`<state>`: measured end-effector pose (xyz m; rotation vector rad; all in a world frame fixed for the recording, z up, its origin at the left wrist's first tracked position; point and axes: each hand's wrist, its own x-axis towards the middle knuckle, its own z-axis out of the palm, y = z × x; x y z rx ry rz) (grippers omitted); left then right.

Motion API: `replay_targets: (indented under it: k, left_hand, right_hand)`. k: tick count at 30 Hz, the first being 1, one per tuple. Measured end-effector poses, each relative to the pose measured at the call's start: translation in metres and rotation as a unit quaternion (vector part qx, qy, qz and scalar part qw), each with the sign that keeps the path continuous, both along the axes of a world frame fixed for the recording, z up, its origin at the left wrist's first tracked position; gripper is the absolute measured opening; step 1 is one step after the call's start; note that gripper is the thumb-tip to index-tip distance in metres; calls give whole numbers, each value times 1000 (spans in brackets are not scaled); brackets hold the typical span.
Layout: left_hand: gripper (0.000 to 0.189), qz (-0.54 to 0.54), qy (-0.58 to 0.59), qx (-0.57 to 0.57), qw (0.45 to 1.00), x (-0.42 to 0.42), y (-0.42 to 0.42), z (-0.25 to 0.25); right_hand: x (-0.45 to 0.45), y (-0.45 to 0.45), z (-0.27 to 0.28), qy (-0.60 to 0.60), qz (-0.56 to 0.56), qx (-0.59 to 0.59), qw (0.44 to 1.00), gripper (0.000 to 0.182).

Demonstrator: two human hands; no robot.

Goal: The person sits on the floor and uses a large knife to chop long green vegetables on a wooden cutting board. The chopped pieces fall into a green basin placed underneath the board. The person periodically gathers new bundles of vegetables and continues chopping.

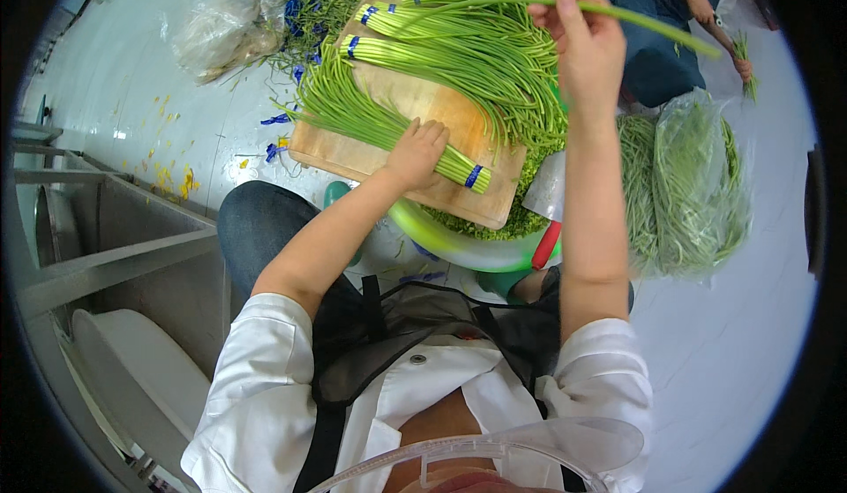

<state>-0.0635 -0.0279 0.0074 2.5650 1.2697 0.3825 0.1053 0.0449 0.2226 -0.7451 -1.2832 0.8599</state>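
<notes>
My left hand (418, 154) rests on a bundle of long green stalks (370, 120) lying across a wooden cutting board (423, 96); a blue tie (474, 175) binds its right end. Raised at the upper right, my right hand (585, 36) pinches a single long green stalk (652, 25) between thumb and fingers. More bundles with blue ties (456, 56) lie behind on the board. A cleaver with a red handle (546, 245) and a broad metal blade (546, 185) is at the board's right side, partly hidden by my right forearm.
Under the board is a green-rimmed tub (456, 249) of chopped greens (529, 222). Plastic bags stand at left (222, 27) and right (698, 189). Another person's hand (742, 70) holds stalks at the upper right. Metal shelving (119, 248) is on the left.
</notes>
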Motion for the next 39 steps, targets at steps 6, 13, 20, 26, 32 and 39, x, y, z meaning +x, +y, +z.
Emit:
replay_targets:
  k: [6,13,20,26,32,39]
  left_hand:
    - [39,121,-120,-51,984,-2,-11,50]
    - [30,96,-168,114,974,-18,4,-2]
    - [26,111,-57,76,989,-20,11,-9]
    - [27,75,-21,55,995,-16,16,-19]
    - [25,102,-62,66,991,-4,11,-37]
    - [21,134,-148,108,974,-6,6,-42]
  right_hand:
    - [-23,-35,-170,386,74,-348,851,14]
    - [-49,-86,-242,476,87,-543,686,32]
    - [-10,-91,-186,202,235,-585,749,32]
    - [23,-27,-120,-63,186,-476,857,25]
    - [20,111,-109,-522,45,-185,831,25]
    - [-69,250,-137,-767,-64,103,630,30]
